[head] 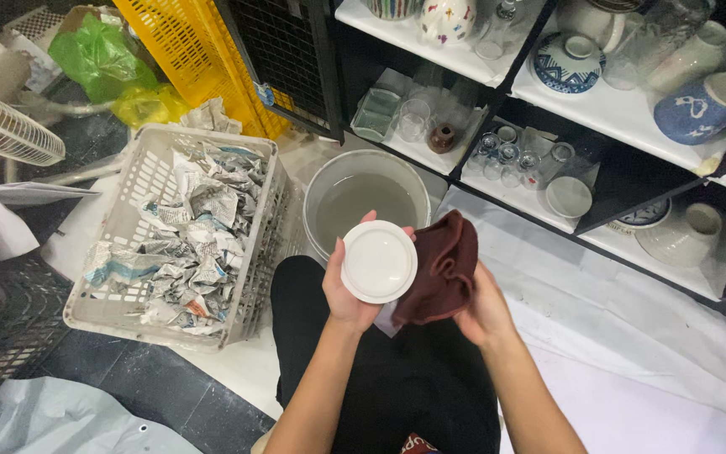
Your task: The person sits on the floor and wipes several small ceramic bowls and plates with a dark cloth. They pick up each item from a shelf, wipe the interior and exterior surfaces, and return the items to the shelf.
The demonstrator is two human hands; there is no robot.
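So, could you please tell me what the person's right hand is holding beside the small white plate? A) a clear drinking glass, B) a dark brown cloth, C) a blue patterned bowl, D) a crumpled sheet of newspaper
B: the right hand grips a dark brown cloth, bunched up next to the white plate held in the left hand.

small white round plate (378, 261), face up, dark maroon cloth (439, 269) bunched beside it

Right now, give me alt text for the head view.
The left hand holds a small white plate over a bucket of cloudy water while the right hand grips a dark red cloth. A grey basket of crumpled newspaper sits left.
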